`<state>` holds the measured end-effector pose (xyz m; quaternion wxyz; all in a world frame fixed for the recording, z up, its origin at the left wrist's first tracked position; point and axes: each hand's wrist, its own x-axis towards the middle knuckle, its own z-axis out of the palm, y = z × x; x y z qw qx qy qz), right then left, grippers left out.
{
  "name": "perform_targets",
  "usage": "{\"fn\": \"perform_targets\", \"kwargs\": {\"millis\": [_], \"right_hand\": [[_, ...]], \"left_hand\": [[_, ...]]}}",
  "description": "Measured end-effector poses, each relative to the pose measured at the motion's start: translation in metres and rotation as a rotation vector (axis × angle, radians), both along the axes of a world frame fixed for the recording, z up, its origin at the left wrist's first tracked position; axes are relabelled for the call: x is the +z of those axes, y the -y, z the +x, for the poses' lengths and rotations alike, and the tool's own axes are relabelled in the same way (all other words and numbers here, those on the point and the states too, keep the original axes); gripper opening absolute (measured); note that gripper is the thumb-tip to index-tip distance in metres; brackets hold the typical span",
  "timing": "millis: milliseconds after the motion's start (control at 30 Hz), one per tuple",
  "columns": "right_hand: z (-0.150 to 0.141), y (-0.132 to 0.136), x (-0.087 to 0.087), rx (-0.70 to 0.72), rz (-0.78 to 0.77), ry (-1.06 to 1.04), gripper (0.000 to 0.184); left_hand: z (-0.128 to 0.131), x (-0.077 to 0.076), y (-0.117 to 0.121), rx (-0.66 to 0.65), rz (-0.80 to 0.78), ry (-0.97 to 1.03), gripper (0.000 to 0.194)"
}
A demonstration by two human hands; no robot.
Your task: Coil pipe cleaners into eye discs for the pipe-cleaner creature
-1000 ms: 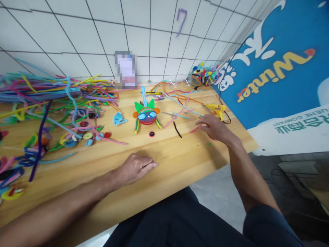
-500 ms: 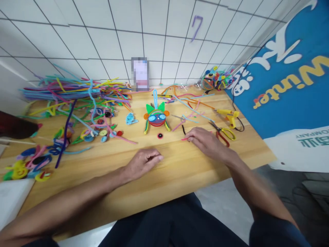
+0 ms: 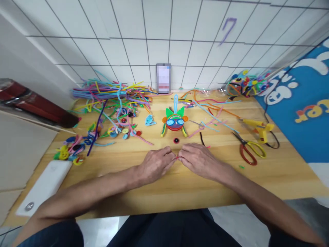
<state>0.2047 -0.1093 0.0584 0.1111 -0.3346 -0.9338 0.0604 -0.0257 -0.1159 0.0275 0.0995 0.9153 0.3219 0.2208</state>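
My left hand (image 3: 157, 164) and my right hand (image 3: 199, 159) meet low over the front of the table, both closed. Between their fingertips shows a short bit of red pipe cleaner (image 3: 177, 157), mostly hidden by the fingers. Just beyond them lies a small black disc with a red rim (image 3: 176, 140). Behind it stands a pipe-cleaner figure (image 3: 175, 123) with green pointed ears, blue goggle-like eyes, orange side discs, yellow-green limbs and a blue loop on top. A short black pipe cleaner (image 3: 202, 139) lies beyond my right hand.
Scissors (image 3: 248, 149) and a yellow glue gun (image 3: 259, 128) lie right. Left are heaped pipe cleaners (image 3: 110, 91), coiled pieces (image 3: 77, 145), a white power bank (image 3: 45, 188) and a dark red flask (image 3: 38, 104). A phone (image 3: 163, 79) leans on the tiled wall.
My right hand has moved left with the red pipe cleaner and met my left hand, which now closes at the same piece. The view has swung left.
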Motion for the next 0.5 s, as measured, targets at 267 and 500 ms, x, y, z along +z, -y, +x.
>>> {"fn": "perform_targets", "kwargs": {"millis": [267,500], "right_hand": [[-0.011,-0.001,-0.008,-0.046,0.009,-0.02,0.014],[-0.017,-0.002,-0.007,-0.065,0.054,-0.051,0.02]], "left_hand": [[-0.001,0.0,-0.004,0.096,-0.056,-0.26,0.028],[-0.004,-0.002,-0.007,0.084,-0.018,-0.287,0.025]]}}
